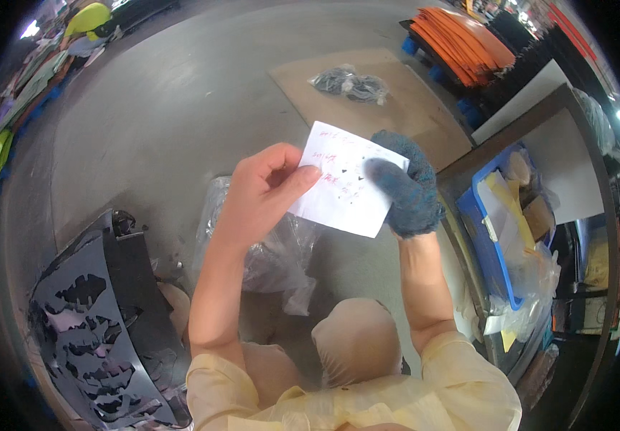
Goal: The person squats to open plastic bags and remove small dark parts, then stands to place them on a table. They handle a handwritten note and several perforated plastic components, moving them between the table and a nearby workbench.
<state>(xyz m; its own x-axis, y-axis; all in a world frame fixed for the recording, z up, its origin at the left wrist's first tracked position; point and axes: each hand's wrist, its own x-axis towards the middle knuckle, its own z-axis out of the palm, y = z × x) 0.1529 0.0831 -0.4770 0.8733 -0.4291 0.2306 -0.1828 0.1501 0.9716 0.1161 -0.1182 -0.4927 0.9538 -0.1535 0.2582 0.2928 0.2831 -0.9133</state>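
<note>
A white slip of paper (331, 194) with red and dark handwriting is held up in front of me, slightly tilted. My bare left hand (270, 183) pinches its left edge, thumb on top. On the other side my right hand (410, 183), in a dark grey-blue knitted glove, grips the right edge with its thumb over the front. The fingers behind the sheet are hidden. Below the paper, a clear plastic bag (274, 251) lies crumpled on the floor between my arms and knees.
At lower left stands a dark sheet with irregular cutouts (94, 323). To the right, a blue bin (493, 237) holds papers and plastic. Ahead, a bagged dark bundle (349, 85) rests on a brown board (396, 122). Orange sheets (460, 47) are stacked beyond. A person (89, 21) bends at far left.
</note>
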